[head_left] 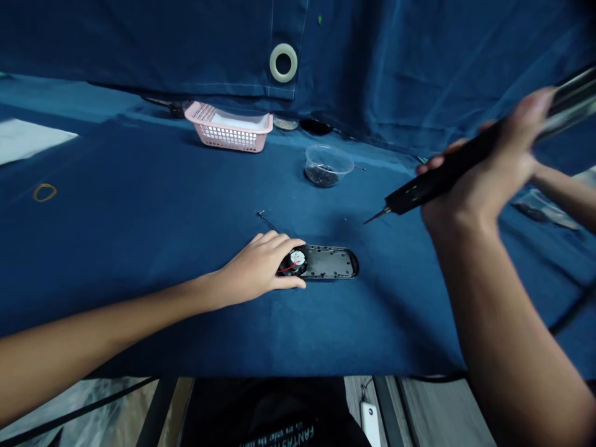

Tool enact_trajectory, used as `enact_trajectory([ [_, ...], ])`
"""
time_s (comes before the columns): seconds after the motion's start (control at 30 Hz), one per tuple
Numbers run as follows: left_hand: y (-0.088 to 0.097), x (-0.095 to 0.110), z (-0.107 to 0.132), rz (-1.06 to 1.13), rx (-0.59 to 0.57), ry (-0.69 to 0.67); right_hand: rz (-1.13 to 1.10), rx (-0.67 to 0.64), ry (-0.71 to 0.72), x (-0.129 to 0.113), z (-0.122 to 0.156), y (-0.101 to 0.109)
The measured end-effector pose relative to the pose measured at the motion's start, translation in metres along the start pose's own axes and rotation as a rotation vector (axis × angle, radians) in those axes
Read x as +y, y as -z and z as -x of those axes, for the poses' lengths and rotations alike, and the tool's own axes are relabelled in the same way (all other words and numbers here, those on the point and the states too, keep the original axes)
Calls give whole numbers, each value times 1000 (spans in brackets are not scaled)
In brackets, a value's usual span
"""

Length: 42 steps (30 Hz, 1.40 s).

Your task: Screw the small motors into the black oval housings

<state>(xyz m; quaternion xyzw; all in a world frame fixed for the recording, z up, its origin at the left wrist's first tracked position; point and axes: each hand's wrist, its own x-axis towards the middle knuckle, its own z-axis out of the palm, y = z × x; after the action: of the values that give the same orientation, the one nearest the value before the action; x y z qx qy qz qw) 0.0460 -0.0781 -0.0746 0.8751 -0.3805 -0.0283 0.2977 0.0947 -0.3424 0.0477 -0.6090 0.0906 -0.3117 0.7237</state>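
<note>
My left hand [261, 267] presses a long black plastic shell [328, 262] flat on the cloth, thumb and fingers around its left end. Inside that end sits a small white-topped round motor [297, 258] with a red wire. A thin black wire [266, 218] with a metal end sticks out beyond my fingers. In my right hand [488, 167] is a black electric screwdriver [447, 177], gripped by its body and tilted. Its thin bit [376, 215] points down to the left, in the air above and to the right of the shell, apart from it.
A clear plastic cup [328, 162] with small dark pieces stands behind the shell. Further back is a pink basket [233, 133]. A yellow band [45, 192] and white sheet [32, 139] lie left. A forearm [565, 192], apparently another person's, and a clear bag [544, 211] show right. Blue curtain [186, 43] hangs behind.
</note>
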Motion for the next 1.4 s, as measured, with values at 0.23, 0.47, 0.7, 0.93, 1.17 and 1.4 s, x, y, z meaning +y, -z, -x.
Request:
enact_trajectory([
  [0.23, 0, -2, 3, 8, 20, -8, -47, 234, -357, 94, -12, 21],
  [0.47, 2, -1, 5, 60, 33, 25, 247, 114, -448, 109, -16, 37],
  [0.7, 27, 16, 4, 326, 195, 86, 778, -105, -485, 106, -33, 77],
  [0.93, 51, 26, 3, 513, 254, 221, 860, -288, -283, 63, 4, 45],
  [1.17, 71, 27, -6, 527, 213, 184, 470, -1131, -218, 20, 94, 14],
  [1.4, 80, 25, -17, 753, 209, 126, 514, -935, 59, 37, 114, 15],
])
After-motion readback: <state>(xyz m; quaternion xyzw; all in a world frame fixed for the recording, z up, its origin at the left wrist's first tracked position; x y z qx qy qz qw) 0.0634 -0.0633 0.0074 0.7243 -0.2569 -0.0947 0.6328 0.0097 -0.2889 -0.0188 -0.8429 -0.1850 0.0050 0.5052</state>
